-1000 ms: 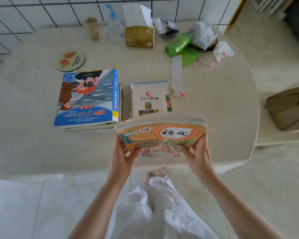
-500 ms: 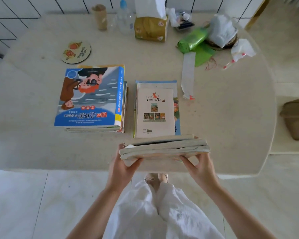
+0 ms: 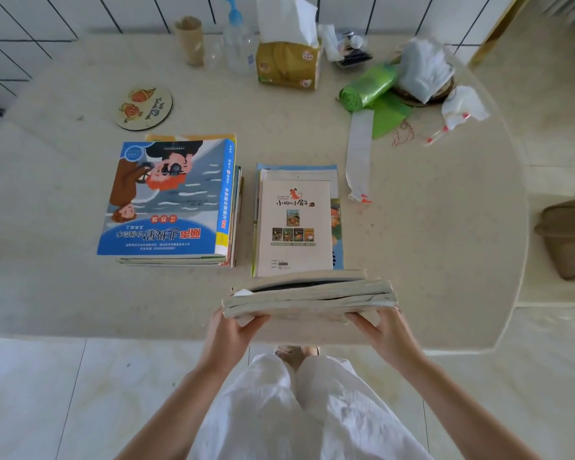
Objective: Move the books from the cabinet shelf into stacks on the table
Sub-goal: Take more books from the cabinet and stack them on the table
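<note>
I hold a bundle of several thin worn books (image 3: 309, 295) edge-on above the table's near edge, page edges facing me. My left hand (image 3: 233, 333) grips its left end and my right hand (image 3: 384, 332) grips its right end. On the beige table (image 3: 445, 247) lie two stacks. The left stack (image 3: 170, 200) is topped by a thick blue book with a cartoon cover. The right stack (image 3: 296, 224) is low, topped by a cream booklet with a small dog drawing, and lies just beyond the held bundle. No cabinet is in view.
Along the table's far side stand a cardboard tube (image 3: 190, 39), a spray bottle (image 3: 238, 44), a tissue box (image 3: 287, 63), a green bag roll (image 3: 369, 86) and crumpled wrappers (image 3: 425, 73). A round coaster (image 3: 145, 107) and a paper strip (image 3: 359, 154) lie nearer. A brown stool (image 3: 568, 237) stands at right.
The bundle has tipped from showing its orange cover to edge-on and flat, and moved forward over the table edge toward the right stack. In the last half second it barely shifted.
</note>
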